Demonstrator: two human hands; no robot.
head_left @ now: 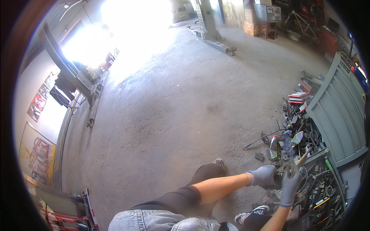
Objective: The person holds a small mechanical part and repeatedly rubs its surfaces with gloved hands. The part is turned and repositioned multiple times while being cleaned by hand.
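Note:
Both my hands wear grey-blue work gloves and are close together at the lower right, over a heap of parts. My left hand [264, 176] is closed around a dark part, mostly hidden by the glove, that I cannot make out. Close beside it, my right hand [291, 185] is closed on a tool with a light wooden handle [303, 158]. The handle slants up and to the right out of my fingers; the tool's other end is hidden.
The heap of metal and plastic parts [320, 190] spreads beside my feet, against a grey-green metal cabinet [335, 104]. In it lie a red-capped bottle [273, 148] and a second bottle [297, 138]. Car lift posts [209, 19] stand on the concrete floor [173, 115].

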